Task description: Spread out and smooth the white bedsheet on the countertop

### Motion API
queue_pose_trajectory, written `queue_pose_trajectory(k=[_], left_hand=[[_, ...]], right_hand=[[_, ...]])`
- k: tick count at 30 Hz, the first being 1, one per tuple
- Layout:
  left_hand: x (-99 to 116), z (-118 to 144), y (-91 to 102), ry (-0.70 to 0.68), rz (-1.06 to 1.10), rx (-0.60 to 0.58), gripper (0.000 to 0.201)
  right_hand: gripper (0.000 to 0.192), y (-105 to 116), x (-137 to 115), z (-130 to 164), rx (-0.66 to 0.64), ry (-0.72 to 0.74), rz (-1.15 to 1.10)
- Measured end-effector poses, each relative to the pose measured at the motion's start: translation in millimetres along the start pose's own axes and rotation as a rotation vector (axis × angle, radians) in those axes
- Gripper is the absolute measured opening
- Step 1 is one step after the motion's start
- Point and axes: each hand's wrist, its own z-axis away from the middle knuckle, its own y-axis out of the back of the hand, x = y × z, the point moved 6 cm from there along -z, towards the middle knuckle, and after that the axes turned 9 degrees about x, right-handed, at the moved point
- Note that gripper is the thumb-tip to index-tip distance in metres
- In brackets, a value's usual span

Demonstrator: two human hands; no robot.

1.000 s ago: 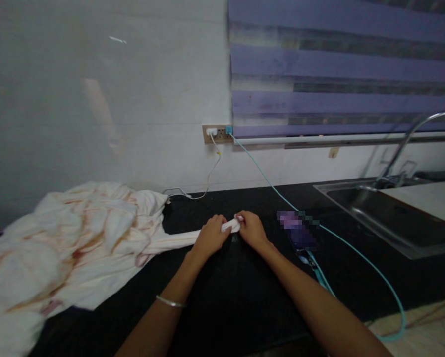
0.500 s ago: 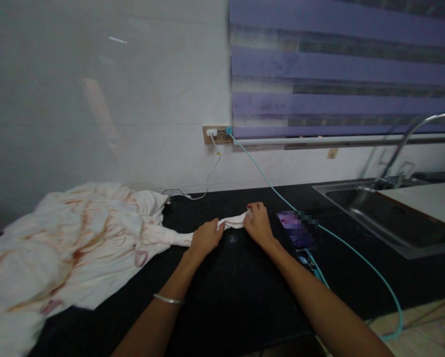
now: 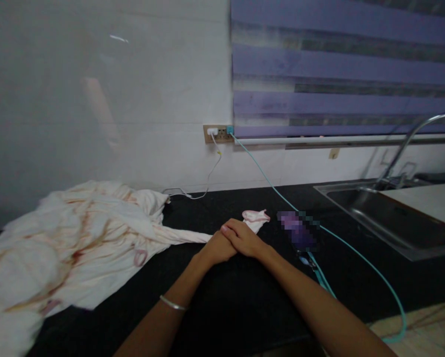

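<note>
nearest: smooth black stone countertop (image 3: 222,307), matte and dark, running the width of the view. a thin silver metal bangle (image 3: 173,303) circled the left wrist.

left hand (image 3: 214,249): palm down on the counter, fingers curled loosely, pressing on the narrow twisted strip of white cotton cloth (image 3: 178,237); whether the fingers closed round the strip could not be told, the other hand covering them.

right hand (image 3: 243,238): laid over the left hand's knuckles, fingers (image 3: 230,229) extended and close together, flat on the same strip; no clear grasp visible.

the strip's pink-hemmed end (image 3: 256,216) lay free on the counter just beyond both hands, soft and folded over.

left of the hands: a large crumpled white bedsheet with rust-red stains (image 3: 70,243), heaped in creased folds, joined to the strip.

right of the hands: a flat rectangular phone with a purple screen (image 3: 297,233), blurred, near the strip's end but apart from it. a thin teal rubber cable (image 3: 360,258) ran past it.

farther right: a stainless steel sink basin (image 3: 378,218) with a curved chrome tap (image 3: 412,139).

farthest: a beige wall socket plate (image 3: 218,133) on glossy white tiles, with a white cable (image 3: 207,183) hanging; a purple striped window blind (image 3: 341,69) above.
</note>
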Motion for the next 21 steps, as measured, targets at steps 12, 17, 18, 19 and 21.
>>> queue_pose_trajectory(k=[12, 17, 18, 19, 21], left_hand=[[8.9, -4.1, 18.9, 0.166, -0.213, -0.217, 0.047], [4.0, -5.1, 24.5, 0.202, -0.154, -0.208, 0.041], [2.1, -5.0, 24.6, 0.215, -0.133, -0.200, 0.040], [0.5, -4.8, 24.4, 0.225, -0.119, -0.198, 0.040], [-1.6, -4.0, 23.3, 0.236, -0.112, -0.205, 0.042]], right_hand=[[0.055, 3.6, 6.0, 0.0, -0.022, -0.068, 0.264], [0.054, 7.6, 10.0, 1.7, -0.098, -0.101, 0.358], [0.053, 8.2, 10.4, 2.1, -0.115, -0.109, 0.377], [0.053, 8.9, 10.7, 2.4, -0.129, -0.118, 0.401], [0.055, 10.7, 10.7, 2.6, -0.150, -0.130, 0.449]])
